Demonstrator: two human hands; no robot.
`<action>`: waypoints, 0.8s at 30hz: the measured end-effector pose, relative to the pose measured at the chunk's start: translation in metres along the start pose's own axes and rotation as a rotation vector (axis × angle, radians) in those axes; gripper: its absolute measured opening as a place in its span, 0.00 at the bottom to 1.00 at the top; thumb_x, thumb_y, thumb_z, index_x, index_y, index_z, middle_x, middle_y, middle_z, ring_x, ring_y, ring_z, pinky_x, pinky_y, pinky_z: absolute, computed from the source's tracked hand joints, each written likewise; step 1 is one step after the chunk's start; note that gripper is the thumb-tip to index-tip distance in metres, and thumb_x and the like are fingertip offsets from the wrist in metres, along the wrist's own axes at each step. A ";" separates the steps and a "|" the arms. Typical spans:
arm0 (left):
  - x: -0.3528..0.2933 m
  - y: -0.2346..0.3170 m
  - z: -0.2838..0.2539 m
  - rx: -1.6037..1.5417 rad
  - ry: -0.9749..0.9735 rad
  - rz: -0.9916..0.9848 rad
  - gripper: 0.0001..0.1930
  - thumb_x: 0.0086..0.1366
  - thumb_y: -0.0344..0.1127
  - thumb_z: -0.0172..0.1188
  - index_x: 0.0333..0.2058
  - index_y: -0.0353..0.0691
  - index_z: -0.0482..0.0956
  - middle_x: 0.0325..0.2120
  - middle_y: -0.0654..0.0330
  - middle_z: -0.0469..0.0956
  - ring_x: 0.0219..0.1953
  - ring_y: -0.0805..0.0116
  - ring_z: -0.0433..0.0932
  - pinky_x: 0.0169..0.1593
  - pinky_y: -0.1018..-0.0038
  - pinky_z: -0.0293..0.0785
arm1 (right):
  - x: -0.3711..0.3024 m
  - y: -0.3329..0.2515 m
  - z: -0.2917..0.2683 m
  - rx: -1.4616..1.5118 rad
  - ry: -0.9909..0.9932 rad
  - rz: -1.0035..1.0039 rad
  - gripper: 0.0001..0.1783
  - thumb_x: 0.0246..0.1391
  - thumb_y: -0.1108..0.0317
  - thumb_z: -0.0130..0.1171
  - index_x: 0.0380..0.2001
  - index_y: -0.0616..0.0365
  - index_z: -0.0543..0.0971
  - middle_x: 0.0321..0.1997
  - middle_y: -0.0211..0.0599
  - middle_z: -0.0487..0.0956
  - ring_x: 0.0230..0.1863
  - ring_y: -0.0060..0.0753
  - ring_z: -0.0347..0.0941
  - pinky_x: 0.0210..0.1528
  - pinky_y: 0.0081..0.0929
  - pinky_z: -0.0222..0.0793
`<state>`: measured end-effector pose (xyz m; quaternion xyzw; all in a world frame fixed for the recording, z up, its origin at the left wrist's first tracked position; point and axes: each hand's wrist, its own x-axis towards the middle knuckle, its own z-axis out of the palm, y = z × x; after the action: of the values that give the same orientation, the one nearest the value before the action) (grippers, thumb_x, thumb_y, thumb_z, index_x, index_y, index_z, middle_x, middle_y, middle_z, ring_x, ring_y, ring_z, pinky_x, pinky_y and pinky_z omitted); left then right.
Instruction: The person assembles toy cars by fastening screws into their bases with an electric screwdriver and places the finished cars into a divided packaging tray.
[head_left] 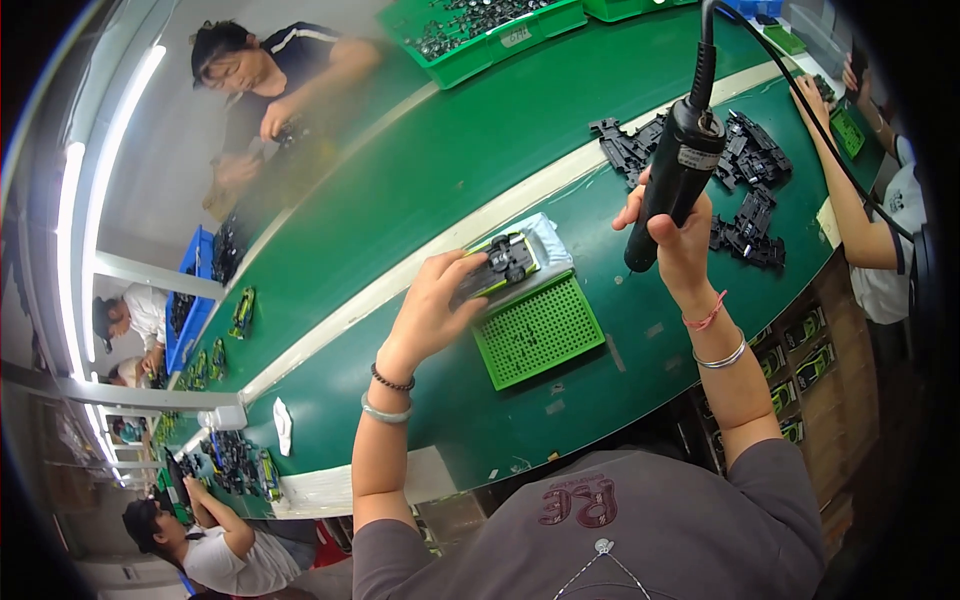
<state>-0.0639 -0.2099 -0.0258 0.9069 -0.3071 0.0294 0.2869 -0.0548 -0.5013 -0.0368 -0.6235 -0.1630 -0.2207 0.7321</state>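
A toy car (pixel 512 258) with a black chassis and yellow-green trim lies wheels up on a pad covered in pale blue cloth (pixel 547 240). My left hand (pixel 437 300) is at the car's left end, thumb on the near side and fingers on the far side; the fingertips are slightly blurred. In my right hand (pixel 684 240) is a black electric screwdriver (pixel 672 180), held up over the table at a tilt, its cord rising from the top. Close by the pad, on the near side, is a green perforated basket (pixel 540 335).
Black plastic chassis parts (pixel 750 230) lie in a loose pile beyond my right hand. A green bin (pixel 490 40) of small dark parts stands at the far side. A pale rail (pixel 500 212) runs along the green table (pixel 400 240). Co-workers sit at left, far side and right.
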 end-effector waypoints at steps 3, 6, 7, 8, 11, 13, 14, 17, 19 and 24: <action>-0.002 -0.004 0.012 -0.015 0.043 0.008 0.26 0.48 0.29 0.63 0.49 0.42 0.71 0.46 0.51 0.68 0.49 0.54 0.67 0.52 0.66 0.65 | -0.005 -0.001 0.001 -0.035 -0.030 0.026 0.42 0.40 0.30 0.55 0.36 0.64 0.68 0.24 0.35 0.74 0.26 0.26 0.73 0.34 0.21 0.69; -0.005 -0.010 0.020 0.056 0.105 0.054 0.26 0.48 0.30 0.63 0.49 0.42 0.71 0.45 0.51 0.68 0.48 0.53 0.67 0.52 0.65 0.64 | -0.012 -0.003 0.010 -0.102 0.016 0.066 0.45 0.39 0.26 0.49 0.36 0.64 0.68 0.24 0.34 0.72 0.28 0.26 0.73 0.34 0.22 0.69; -0.006 -0.012 0.022 0.067 0.141 0.080 0.25 0.47 0.31 0.64 0.47 0.41 0.72 0.44 0.48 0.69 0.46 0.50 0.67 0.50 0.63 0.65 | -0.015 -0.003 0.013 -0.114 0.076 0.091 0.46 0.39 0.24 0.47 0.37 0.64 0.67 0.24 0.34 0.72 0.28 0.27 0.73 0.34 0.23 0.69; -0.006 -0.016 0.024 0.075 0.159 0.089 0.25 0.47 0.31 0.63 0.47 0.41 0.72 0.44 0.48 0.69 0.46 0.50 0.67 0.50 0.62 0.65 | -0.017 0.001 0.013 -0.128 0.064 0.104 0.46 0.39 0.24 0.47 0.37 0.64 0.67 0.24 0.34 0.72 0.28 0.27 0.73 0.34 0.23 0.69; -0.007 -0.017 0.027 0.082 0.196 0.117 0.24 0.48 0.32 0.63 0.47 0.43 0.72 0.45 0.48 0.68 0.46 0.50 0.67 0.51 0.61 0.64 | -0.022 0.011 0.009 -0.044 0.116 0.060 0.42 0.41 0.28 0.50 0.34 0.64 0.69 0.21 0.35 0.73 0.24 0.23 0.71 0.27 0.21 0.66; -0.008 -0.018 0.027 0.061 0.200 0.104 0.24 0.49 0.32 0.63 0.47 0.43 0.72 0.45 0.49 0.68 0.46 0.50 0.67 0.51 0.61 0.63 | -0.022 0.018 0.013 0.010 0.183 0.069 0.45 0.41 0.24 0.45 0.32 0.64 0.69 0.20 0.35 0.72 0.21 0.23 0.70 0.25 0.22 0.65; -0.008 -0.018 0.027 0.052 0.207 0.096 0.24 0.49 0.32 0.63 0.47 0.43 0.72 0.45 0.49 0.68 0.46 0.50 0.67 0.51 0.61 0.63 | -0.022 0.019 0.013 0.002 0.173 0.074 0.45 0.41 0.24 0.45 0.32 0.64 0.69 0.20 0.35 0.72 0.21 0.23 0.70 0.25 0.22 0.65; -0.010 -0.012 0.023 0.071 0.231 0.127 0.24 0.49 0.32 0.63 0.47 0.43 0.72 0.45 0.50 0.68 0.46 0.50 0.67 0.51 0.60 0.64 | -0.025 0.018 0.013 0.007 0.070 0.154 0.48 0.33 0.20 0.43 0.34 0.59 0.64 0.23 0.34 0.68 0.24 0.28 0.67 0.32 0.27 0.68; -0.012 0.001 0.015 0.188 0.253 0.119 0.23 0.49 0.31 0.63 0.47 0.44 0.72 0.47 0.52 0.67 0.49 0.52 0.65 0.52 0.63 0.64 | -0.029 0.018 0.016 -0.090 0.115 0.131 0.49 0.30 0.17 0.40 0.32 0.58 0.65 0.23 0.35 0.68 0.24 0.29 0.67 0.32 0.28 0.67; -0.021 0.025 0.029 0.260 0.030 0.271 0.06 0.47 0.26 0.56 0.27 0.41 0.77 0.29 0.61 0.71 0.38 0.61 0.69 0.42 0.68 0.67 | -0.032 0.018 0.023 -0.057 0.102 0.117 0.51 0.27 0.15 0.37 0.30 0.58 0.65 0.22 0.34 0.68 0.24 0.30 0.67 0.32 0.28 0.67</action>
<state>-0.0993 -0.2304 -0.0426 0.8862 -0.4157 0.1207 0.1651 -0.0716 -0.4724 -0.0643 -0.6404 -0.0822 -0.2134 0.7332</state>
